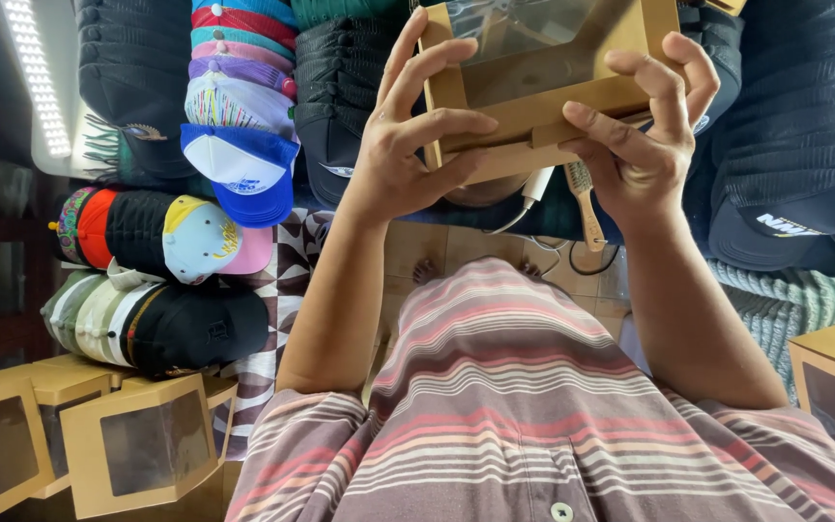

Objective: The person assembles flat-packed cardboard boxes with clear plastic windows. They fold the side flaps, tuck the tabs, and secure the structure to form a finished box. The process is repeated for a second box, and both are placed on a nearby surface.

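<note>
Both hands grip a kraft-brown cardboard box [543, 87] w/ a clear plastic window, held up at top centre, its top edge cut off by the frame. Left hand [408, 145] clamps the box's left side, fingers spread over the front; right hand [635, 135] clamps its right side. Box seems flat, maybe not fully assembled. Left of the box, stacked caps [239, 135]. Below the box, a striped shirt [533, 406].
</note>
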